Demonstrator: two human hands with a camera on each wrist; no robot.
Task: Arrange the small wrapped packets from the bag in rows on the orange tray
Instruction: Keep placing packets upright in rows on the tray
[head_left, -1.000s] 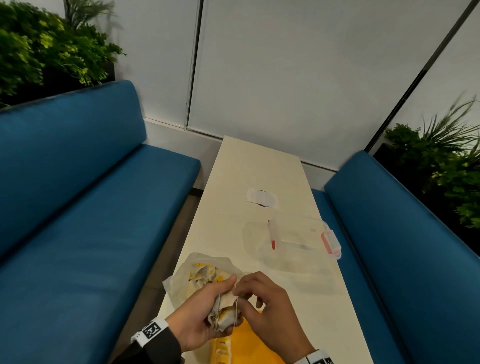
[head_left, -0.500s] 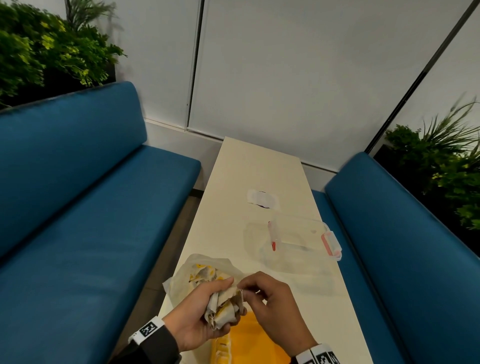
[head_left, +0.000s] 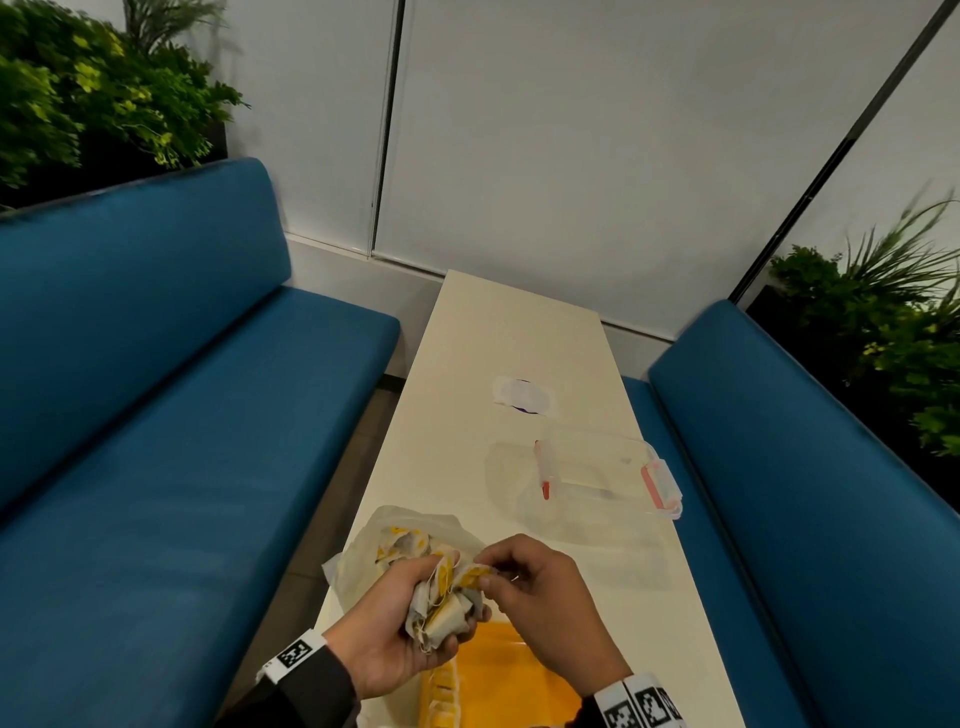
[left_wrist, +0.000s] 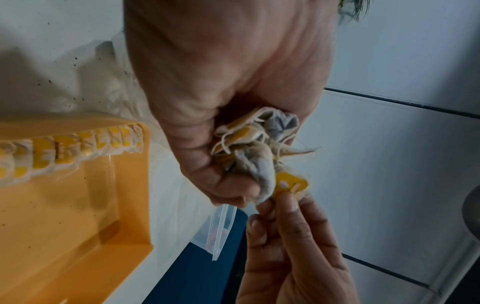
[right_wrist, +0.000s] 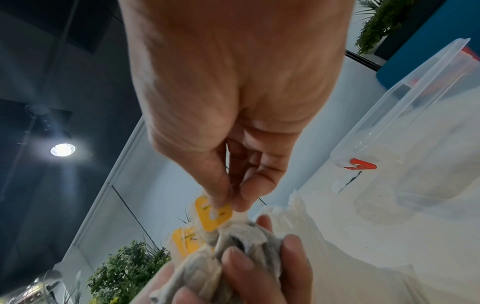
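Nearest edge of the table: an orange tray (head_left: 514, 670) is lying at the near end of the cream table (head_left: 524, 338), with one row of packets (left_wrist: 64, 148) running along its left wall.
Left hand: the left hand (head_left: 395, 639) is hovering over the tray, its fingers curling round a clump of small wrapped packets (head_left: 441, 603) with loose strings trailing out.
Right hand: the right hand (head_left: 540, 608) is pinching a yellow tag (right_wrist: 213, 214) at the top of that clump between thumb and fingertips (right_wrist: 221, 197).
Just beyond the hands: a crumpled pale bag (head_left: 405, 535) is sitting on the table, touching the left hand, with more packets showing inside.
Further along: a clear plastic box (head_left: 602, 467) with pink clips is standing right of centre.
Past that: a small white wrapper (head_left: 522, 397) is lying flat.
Either side: blue benches (head_left: 156, 415) are flanking the table.
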